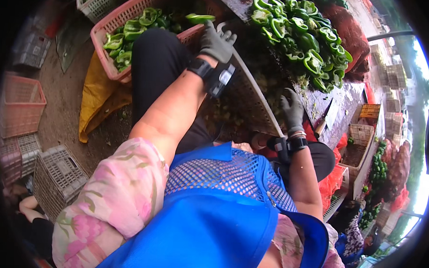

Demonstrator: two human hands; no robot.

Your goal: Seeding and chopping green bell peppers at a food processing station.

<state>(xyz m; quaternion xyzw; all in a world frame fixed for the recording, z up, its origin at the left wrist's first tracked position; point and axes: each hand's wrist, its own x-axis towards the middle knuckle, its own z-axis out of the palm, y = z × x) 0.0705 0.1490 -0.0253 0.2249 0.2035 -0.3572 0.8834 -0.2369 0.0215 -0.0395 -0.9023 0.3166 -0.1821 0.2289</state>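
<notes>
My left hand (217, 43), in a grey glove, is raised beside a pink plastic crate (100, 52) of cut green peppers (133, 30). A pepper piece (200, 19) is at its fingertips, over the crate's rim; the fingers look apart and not closed round it. My right hand (292, 112), also gloved, has its fingers apart and nothing in them, near the table's edge. A heap of halved green peppers (306, 41) lies on the table (343, 97). A knife (326, 116) lies to the right of my right hand. Between my hands runs the pale rim (253, 80) of a dark container.
Red mesh sacks (350, 39) stand behind the heap. Plastic crates (60, 178) and a yellow sack (99, 94) are on the ground at left. At right are more crates (357, 151) and whole peppers (378, 168). Other people are partly visible at lower left and lower right.
</notes>
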